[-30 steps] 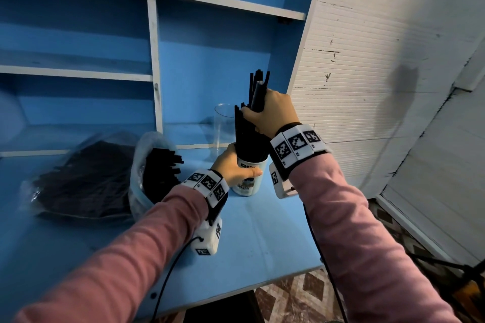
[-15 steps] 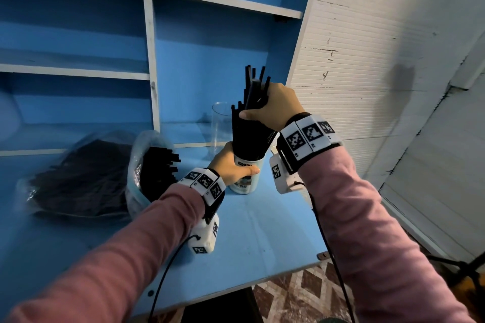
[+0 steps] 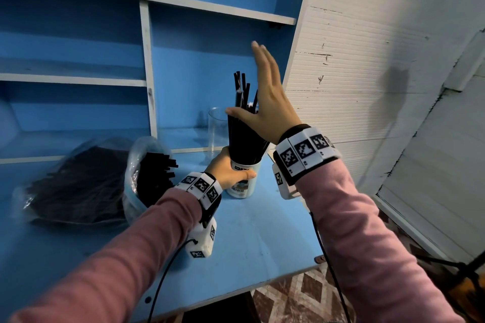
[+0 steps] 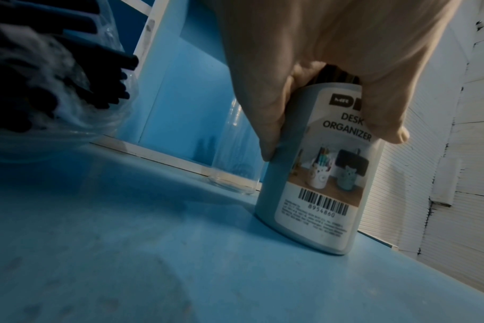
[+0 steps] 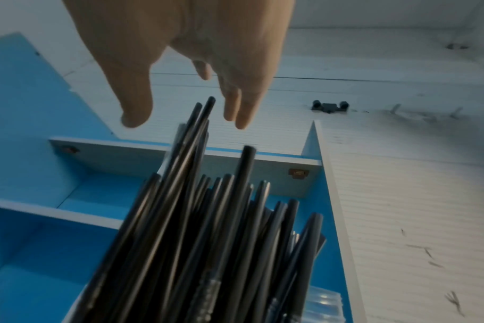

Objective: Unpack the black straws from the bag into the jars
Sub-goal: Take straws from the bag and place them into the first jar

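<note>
A white labelled jar [image 3: 242, 181] [image 4: 315, 174] stands on the blue table [image 3: 262, 238], packed with black straws [image 3: 244, 128] [image 5: 207, 229] that stick up unevenly. My left hand [image 3: 228, 170] [image 4: 318, 65] grips the jar near its rim. My right hand [image 3: 265, 102] [image 5: 185, 65] is raised beside the straw tops with straight fingers, holding nothing. A clear plastic bag [image 3: 147, 173] [image 4: 50, 87] of black straws lies at the left with its mouth towards the jar. An empty clear jar [image 3: 217, 131] [image 4: 235, 153] stands behind.
A second sealed bag of dark straws [image 3: 76, 186] lies at the far left. Blue shelves [image 3: 147, 73] rise behind the table. A white panelled wall [image 3: 367, 86] runs along the right. The table's front edge [image 3: 275, 280] drops to a patterned floor.
My right hand has let go of the straw bundle and lifted with its fingers spread. The straws now stand loose in the jar. The left hand stays on the jar.
</note>
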